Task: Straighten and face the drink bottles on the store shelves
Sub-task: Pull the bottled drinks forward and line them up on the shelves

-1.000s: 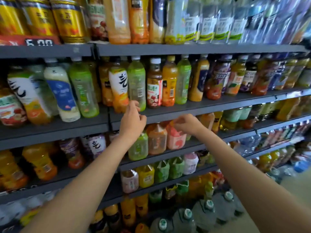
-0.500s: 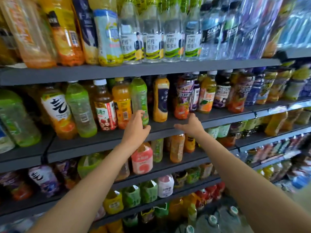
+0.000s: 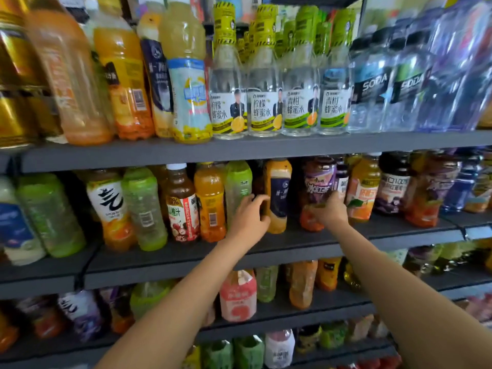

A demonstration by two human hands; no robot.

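Dark grey shelves (image 3: 266,149) run across the whole wall, packed with drink bottles on every level. The top row in sight carries cans and orange juice on the left, four clear lemon and honey water bottles (image 3: 279,102) in the middle, and soda water bottles (image 3: 386,89) to the right. The shelf below it (image 3: 186,265) holds a line of green, orange and brown drinks standing upright along the front edge. Two bare forearms reach up to that shelf from below. The left hand (image 3: 250,218) has its fingers curled round the side of a yellow bottle with a dark blue label (image 3: 278,193), which stands a little apart from the green bottle (image 3: 238,187) on its left. The right hand (image 3: 330,211) grips the lower half of a purple-labelled bottle (image 3: 318,182), just beside an orange juice bottle (image 3: 362,187). Lower shelves show a pink bottle (image 3: 237,296) among blurred others
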